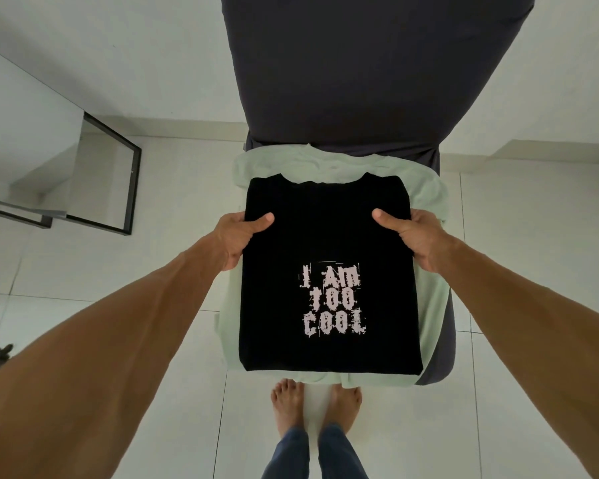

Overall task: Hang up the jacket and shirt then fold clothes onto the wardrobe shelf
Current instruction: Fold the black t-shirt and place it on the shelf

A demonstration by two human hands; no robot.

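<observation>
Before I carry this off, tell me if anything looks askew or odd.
Nothing spilled or damaged. The black T-shirt sits squarely folded on the pale green garment, whose rumpled edges stick out unevenly around it. Left hand and right hand grip the shirt's sides.

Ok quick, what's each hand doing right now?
Left hand: gripping the black T-shirt by its left edge, thumb on top.
Right hand: gripping its right edge, thumb on top.

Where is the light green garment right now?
In the head view, the light green garment lies centrally on the dark grey fabric-covered chair, directly under the folded black printed T-shirt, which the left hand and right hand grip at its sides.
</observation>
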